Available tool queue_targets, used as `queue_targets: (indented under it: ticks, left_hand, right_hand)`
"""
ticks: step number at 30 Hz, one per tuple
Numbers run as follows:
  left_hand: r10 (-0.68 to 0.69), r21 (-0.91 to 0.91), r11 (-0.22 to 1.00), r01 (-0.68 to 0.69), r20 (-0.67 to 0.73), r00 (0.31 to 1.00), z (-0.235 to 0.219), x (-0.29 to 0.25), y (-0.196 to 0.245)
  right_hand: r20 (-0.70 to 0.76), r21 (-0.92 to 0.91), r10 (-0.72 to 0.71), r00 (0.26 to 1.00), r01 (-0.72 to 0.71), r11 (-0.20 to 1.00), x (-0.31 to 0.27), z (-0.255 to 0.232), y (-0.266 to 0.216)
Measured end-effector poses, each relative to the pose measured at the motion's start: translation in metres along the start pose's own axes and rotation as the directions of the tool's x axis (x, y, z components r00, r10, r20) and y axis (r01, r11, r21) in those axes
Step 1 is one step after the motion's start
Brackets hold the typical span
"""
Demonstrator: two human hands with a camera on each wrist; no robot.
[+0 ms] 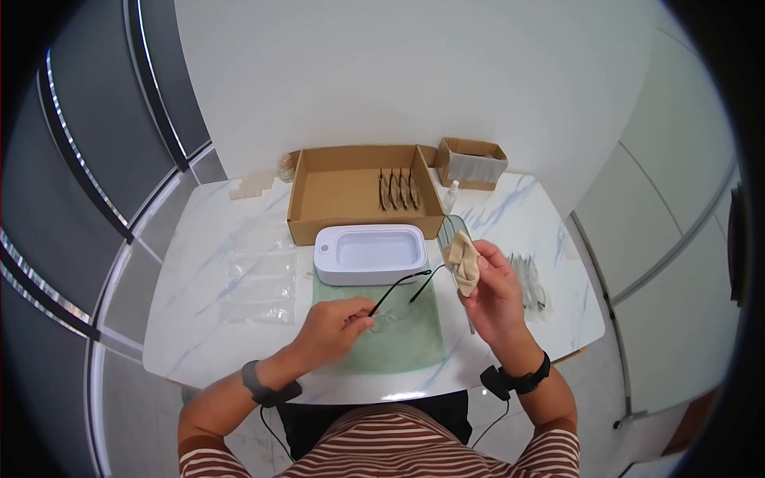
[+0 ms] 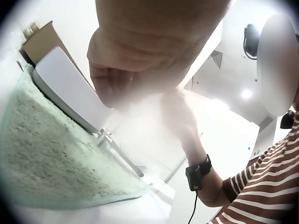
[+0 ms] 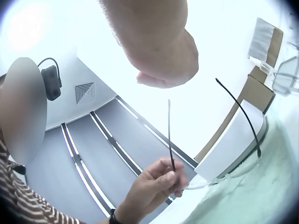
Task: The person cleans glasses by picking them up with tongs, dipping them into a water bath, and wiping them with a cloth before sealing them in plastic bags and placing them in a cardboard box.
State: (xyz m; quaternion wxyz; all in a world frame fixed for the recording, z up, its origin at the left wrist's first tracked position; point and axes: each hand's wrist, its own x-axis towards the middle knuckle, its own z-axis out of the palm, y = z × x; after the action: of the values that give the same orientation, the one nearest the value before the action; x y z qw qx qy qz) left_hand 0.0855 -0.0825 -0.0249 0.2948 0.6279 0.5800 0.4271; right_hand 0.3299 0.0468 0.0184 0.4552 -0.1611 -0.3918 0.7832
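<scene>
My left hand [image 1: 333,331] pinches a pair of glasses near the hinge of one black temple [image 1: 388,294]; the clear lenses [image 1: 388,321] hang over the green mat [image 1: 414,350]. In the right wrist view both temples [image 3: 243,112] point upward from the clear front, with the left hand [image 3: 152,186] at one corner. My right hand [image 1: 499,299] holds a bunched beige cloth [image 1: 463,264] between thumb and fingers, right of the glasses and apart from them. The left wrist view shows the left hand [image 2: 135,70] close up, its fingertips blurred.
A white cleaning basin [image 1: 370,253] stands on the mat's back edge. Behind it is a cardboard box [image 1: 335,191] with several brown packets, with a smaller box [image 1: 472,163] and a spray bottle [image 1: 452,196] to its right. Clear pouches [image 1: 259,287] lie left, silvery packets [image 1: 529,283] right.
</scene>
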Motion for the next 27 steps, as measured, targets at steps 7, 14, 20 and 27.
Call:
queue_targets:
  ticks: [7,14,20,27]
  left_hand:
    - [-0.052,0.036,0.998,0.051,0.038,0.998,-0.005,-0.007,-0.021]
    - [0.041,0.224,0.972,-0.063,0.101,0.994,-0.008,-0.013,-0.035]
    - [0.051,0.223,0.972,-0.074,0.107,0.993,-0.007,-0.017,-0.04]
    - [0.06,0.208,0.975,-0.079,0.099,0.993,-0.006,-0.016,-0.04]
  right_hand:
    - [0.089,-0.77,0.133,0.987,-0.016,0.638,-0.026,-0.022,0.01]
    - [0.513,-0.814,0.18,0.839,0.542,-0.207,-0.014,-0.015,0.044]
    - [0.405,-0.741,0.346,0.846,0.525,-0.417,-0.006,-0.013,0.064]
    - [0.376,-0.744,0.366,0.851,0.513,-0.428,-0.006,-0.005,0.065]
